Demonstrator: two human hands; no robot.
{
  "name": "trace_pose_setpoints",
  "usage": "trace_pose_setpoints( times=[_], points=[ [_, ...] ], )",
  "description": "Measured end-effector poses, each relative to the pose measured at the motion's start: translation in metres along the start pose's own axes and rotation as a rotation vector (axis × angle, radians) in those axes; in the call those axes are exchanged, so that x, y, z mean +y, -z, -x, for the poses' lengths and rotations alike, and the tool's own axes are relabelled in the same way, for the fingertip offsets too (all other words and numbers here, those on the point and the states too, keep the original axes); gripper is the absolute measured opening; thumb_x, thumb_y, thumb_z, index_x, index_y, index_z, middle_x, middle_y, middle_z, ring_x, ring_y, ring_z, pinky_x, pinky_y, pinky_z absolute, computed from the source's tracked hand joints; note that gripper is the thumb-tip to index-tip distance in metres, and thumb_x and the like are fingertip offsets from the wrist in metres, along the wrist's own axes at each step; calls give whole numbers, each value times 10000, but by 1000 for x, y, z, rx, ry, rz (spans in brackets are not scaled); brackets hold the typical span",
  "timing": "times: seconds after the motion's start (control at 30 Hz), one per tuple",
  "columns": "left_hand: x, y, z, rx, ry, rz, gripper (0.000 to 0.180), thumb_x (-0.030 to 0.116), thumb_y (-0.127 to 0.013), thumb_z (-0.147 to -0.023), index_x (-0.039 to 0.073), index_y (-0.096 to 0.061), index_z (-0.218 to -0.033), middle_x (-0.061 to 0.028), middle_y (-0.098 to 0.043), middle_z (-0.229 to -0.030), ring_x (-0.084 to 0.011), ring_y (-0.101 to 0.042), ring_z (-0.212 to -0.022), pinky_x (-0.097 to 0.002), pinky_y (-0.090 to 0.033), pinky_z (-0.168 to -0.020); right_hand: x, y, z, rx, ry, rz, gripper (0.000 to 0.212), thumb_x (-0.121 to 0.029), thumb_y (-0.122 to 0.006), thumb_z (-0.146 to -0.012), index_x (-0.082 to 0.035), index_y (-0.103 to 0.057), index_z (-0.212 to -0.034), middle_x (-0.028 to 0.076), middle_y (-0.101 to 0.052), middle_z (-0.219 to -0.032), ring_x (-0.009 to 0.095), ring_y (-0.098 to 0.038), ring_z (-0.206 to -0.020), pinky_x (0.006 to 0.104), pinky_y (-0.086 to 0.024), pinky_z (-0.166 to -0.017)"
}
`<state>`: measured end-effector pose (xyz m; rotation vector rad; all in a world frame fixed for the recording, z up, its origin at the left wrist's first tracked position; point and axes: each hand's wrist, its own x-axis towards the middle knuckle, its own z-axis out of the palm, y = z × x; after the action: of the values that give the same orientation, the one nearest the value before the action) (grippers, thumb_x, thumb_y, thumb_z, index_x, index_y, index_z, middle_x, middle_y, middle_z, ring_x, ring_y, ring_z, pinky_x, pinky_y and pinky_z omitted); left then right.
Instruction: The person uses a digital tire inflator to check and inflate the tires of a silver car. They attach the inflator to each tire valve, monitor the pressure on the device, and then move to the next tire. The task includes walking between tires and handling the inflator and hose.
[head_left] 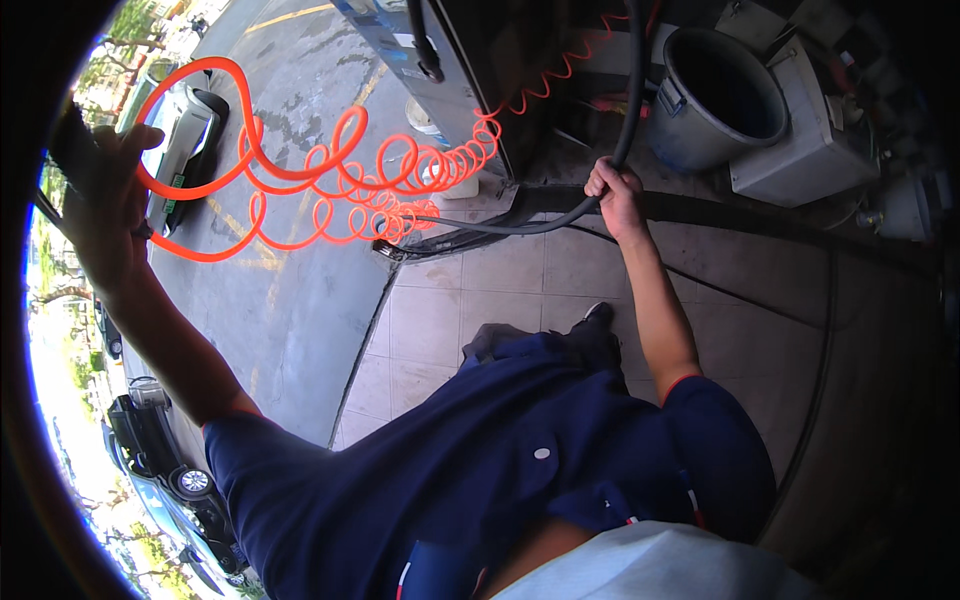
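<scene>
My left hand (112, 215) is raised at the far left, in shadow, with its fingers curled around an orange coiled hose (240, 172). Something dark beside those fingers is too dim to make out. From there the coils stretch right across the view, loose near the hand and tightly bunched toward the middle. On the right, my right hand (615, 195) is closed in a fist round a thick black hose (560, 226). That hose rises above the fist and, below it, bends left toward the bunched orange coils.
A large grey bin (690, 135) and a pale box-shaped container (800, 165) stand at the upper right. A dark cabinet (480, 70) is at the top. Thin dark lines cross the tiled floor (500, 270). Parked cars (190, 485) are outside on the left.
</scene>
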<state>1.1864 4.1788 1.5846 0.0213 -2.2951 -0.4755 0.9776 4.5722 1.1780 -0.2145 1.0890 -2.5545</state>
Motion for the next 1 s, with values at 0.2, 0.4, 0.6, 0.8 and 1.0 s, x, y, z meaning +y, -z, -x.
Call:
trace_pose_setpoints(
  times=[0.2,0.4,0.6,0.8,1.0],
  points=[
    [128,-31,-42,-237,-48,-228,273,45,-538,-863,40,-686,-1093,-41,-604,-958,-109,-464,-643,-240,-382,-609,-41,65,2,-39,-23,27,124,-154,-620,-947,-70,-550,-887,-6,-474,-697,107,-455,-652,277,-398,-648],
    [167,-126,-85,-197,-92,172,194,147,-598,-943,31,-726,-1030,53,-488,-675,-6,-299,-482,-213,-183,-460,-86,122,-9,20,23,36,102,-124,-616,-937,-70,-549,-882,-1,-476,-694,112,-456,-650,274,-396,-646],
    [158,-268,-105,-33,257,437,183,114,-598,-909,2,-721,-983,56,-416,-587,-28,-314,-452,-219,-205,-416,-130,173,-38,165,107,49,151,-136,-654,-918,-73,-547,-831,-14,-464,-691,100,-435,-634,263,-374,-624],
    [108,-341,-119,81,137,897,46,29,-675,-873,11,-637,-891,-91,-684,-751,-42,-450,-456,-187,-308,-405,-166,218,-74,259,184,183,183,-142,-634,-940,-100,-520,-803,-21,-454,-704,92,-428,-644,259,-370,-622],
    [66,-386,-157,158,83,1251,161,-31,-647,-883,80,-532,-904,-185,-717,-887,-53,-453,-445,-180,-320,-405,-185,244,-124,370,167,259,206,-148,-648,-937,-98,-517,-786,-15,-460,-694,101,-442,-631,256,-377,-606]
  ],
)
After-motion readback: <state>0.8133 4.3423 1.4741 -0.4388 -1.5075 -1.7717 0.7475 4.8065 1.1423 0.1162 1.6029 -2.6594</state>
